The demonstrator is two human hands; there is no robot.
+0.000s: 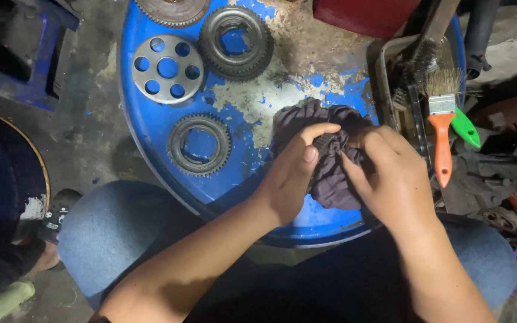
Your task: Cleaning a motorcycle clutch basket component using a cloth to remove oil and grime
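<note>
Both my hands grip a dark grey rag (330,176) bunched over the near right part of a blue drum lid (145,119). My left hand (291,173) pinches the cloth from the left, thumb on top. My right hand (393,179) closes on it from the right. Whatever the rag wraps is hidden. A toothed ring gear (200,144) lies on the lid just left of my left hand.
Further back on the lid lie a silver disc with round holes (167,68), a larger ring gear (236,42) and part of a toothed wheel (172,9). A metal tray (390,84) at the right holds an orange-handled brush (441,128) and a green-handled one (465,127). My knees in jeans (100,230) flank the drum.
</note>
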